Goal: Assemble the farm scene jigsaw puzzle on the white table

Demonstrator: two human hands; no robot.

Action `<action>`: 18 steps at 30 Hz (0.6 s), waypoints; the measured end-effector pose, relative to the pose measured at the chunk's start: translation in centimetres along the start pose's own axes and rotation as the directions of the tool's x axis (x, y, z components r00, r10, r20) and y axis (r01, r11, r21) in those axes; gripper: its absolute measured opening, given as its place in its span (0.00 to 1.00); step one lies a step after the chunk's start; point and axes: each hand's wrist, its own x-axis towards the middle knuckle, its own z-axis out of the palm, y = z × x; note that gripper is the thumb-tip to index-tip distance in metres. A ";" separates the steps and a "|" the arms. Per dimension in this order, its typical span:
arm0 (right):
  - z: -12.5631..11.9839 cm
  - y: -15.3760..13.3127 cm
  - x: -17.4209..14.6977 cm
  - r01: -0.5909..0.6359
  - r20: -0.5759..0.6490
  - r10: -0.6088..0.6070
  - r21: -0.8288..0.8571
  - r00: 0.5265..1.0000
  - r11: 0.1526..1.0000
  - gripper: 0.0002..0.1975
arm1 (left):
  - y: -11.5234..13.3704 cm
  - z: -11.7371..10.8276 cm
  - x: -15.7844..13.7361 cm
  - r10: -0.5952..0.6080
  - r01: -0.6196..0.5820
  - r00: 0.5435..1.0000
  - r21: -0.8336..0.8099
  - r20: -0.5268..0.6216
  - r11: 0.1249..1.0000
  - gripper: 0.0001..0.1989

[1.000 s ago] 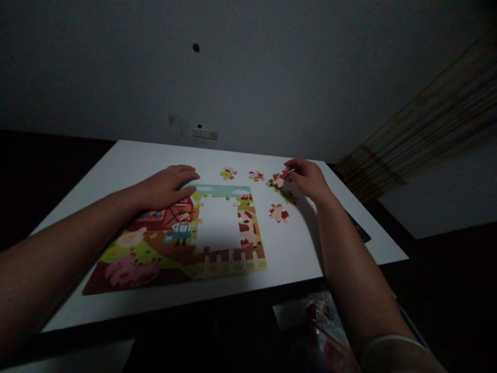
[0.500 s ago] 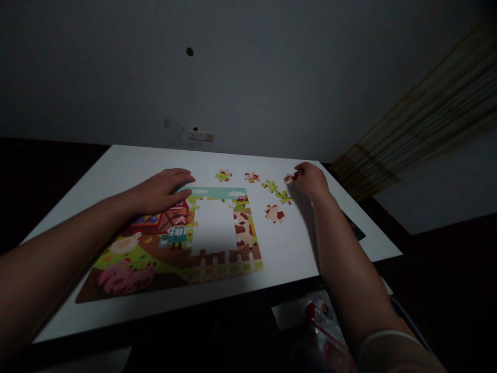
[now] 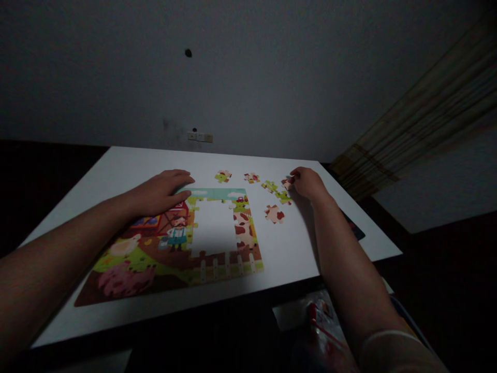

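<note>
A farm-scene jigsaw puzzle (image 3: pixel 151 259) lies on the white table (image 3: pixel 289 248), with a rectangular gap showing bare tabletop in its right half. My left hand (image 3: pixel 166 191) rests flat over the puzzle's upper left edge, fingers stretched out. At the far right, the fingers of my right hand (image 3: pixel 306 182) pinch a brown-and-white puzzle piece (image 3: pixel 287 183), partly hidden by them. Close by lie green puzzle pieces (image 3: pixel 269 186), and nearer to me a cream-and-brown puzzle piece (image 3: pixel 274 214). Farther left are a pink-patterned puzzle piece (image 3: pixel 252 178) and a green-and-cream puzzle piece (image 3: pixel 223 176).
A dark flat object (image 3: pixel 352 225) lies by the table's right edge, partly behind my right forearm. Below the front edge is a clear plastic bag (image 3: pixel 326 331) with red items. The wall (image 3: pixel 248 93) rises behind the table, and a curtain (image 3: pixel 419 109) hangs at right.
My right hand has shifted slightly left and toward me, with the pinched piece now closer to the green pieces. My left hand stays in place.
</note>
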 end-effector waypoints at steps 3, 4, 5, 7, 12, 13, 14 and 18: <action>0.0 -0.1 0.1 -0.004 0.005 0.004 -0.012 1.000 1.000 0.15 | -0.2 0.2 0.0 0.002 -0.002 1.000 0.003 -0.015 1.000 0.28; 0.1 -0.1 0.1 0.003 0.006 -0.003 -0.012 1.000 1.000 0.15 | -0.2 0.3 0.0 0.005 -0.005 1.000 0.002 -0.017 1.000 0.28; 0.1 -0.1 0.2 0.008 0.006 -0.008 -0.013 1.000 1.000 0.15 | -0.2 0.2 0.0 0.009 -0.009 1.000 0.001 -0.020 1.000 0.27; 0.1 -0.1 0.2 0.009 0.008 -0.009 -0.015 1.000 1.000 0.15 | -0.2 0.2 0.0 0.017 -0.017 1.000 -0.001 -0.026 1.000 0.27; 0.0 -0.3 0.1 0.023 0.003 -0.022 -0.042 1.000 0.999 0.14 | -0.1 -0.1 -0.1 0.021 -0.020 1.000 0.003 -0.024 1.000 0.27; 0.0 -0.4 0.0 0.026 0.000 -0.026 -0.049 1.000 0.998 0.14 | -0.1 -0.1 -0.2 0.020 -0.020 1.000 0.002 -0.021 1.000 0.27; -0.1 -0.5 0.0 0.028 -0.001 -0.029 -0.053 1.000 0.998 0.13 | -0.1 -0.1 -0.2 0.019 -0.019 1.000 -0.001 -0.021 1.000 0.28; -0.2 -0.7 0.1 0.032 0.024 -0.031 -0.036 0.999 0.999 0.12 | 0.0 -0.1 -0.1 0.014 -0.014 1.000 -0.016 -0.027 1.000 0.29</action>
